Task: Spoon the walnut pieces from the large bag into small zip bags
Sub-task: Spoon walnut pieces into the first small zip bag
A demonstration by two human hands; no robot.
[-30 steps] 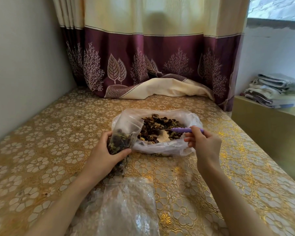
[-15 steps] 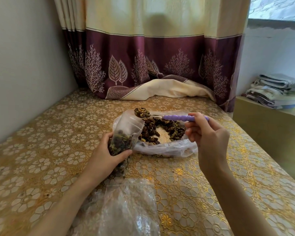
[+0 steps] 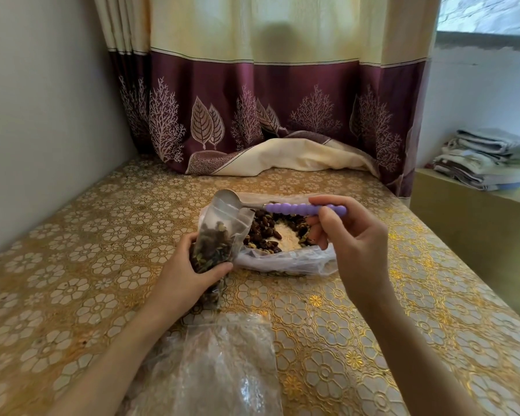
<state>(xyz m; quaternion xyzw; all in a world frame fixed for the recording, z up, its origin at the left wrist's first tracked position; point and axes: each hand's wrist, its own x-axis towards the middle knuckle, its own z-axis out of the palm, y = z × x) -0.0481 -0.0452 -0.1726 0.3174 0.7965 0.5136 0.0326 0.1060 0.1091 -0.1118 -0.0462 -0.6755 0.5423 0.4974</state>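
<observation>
Spoon point(image 3: 285, 205) now tipped, emptied into small bag point(image 3: 219, 232) — right hand point(image 3: 348, 235) pinching handle, left hand point(image 3: 189, 274) gripping bag — another scoop from large bag point(image 3: 282, 259) likely next.

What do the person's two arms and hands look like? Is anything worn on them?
The left hand and the right hand are bare, without gloves, rings or watch. Both forearms are bare too, with no sleeve as far as the picture's lower edge. The visible fingernails are short and unpainted.

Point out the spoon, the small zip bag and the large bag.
spoon point(image 3: 300, 209), head view, purple handle.
small zip bag point(image 3: 215, 238), head view, filled middle.
large bag point(image 3: 285, 261), head view, near plastic wall.
</observation>
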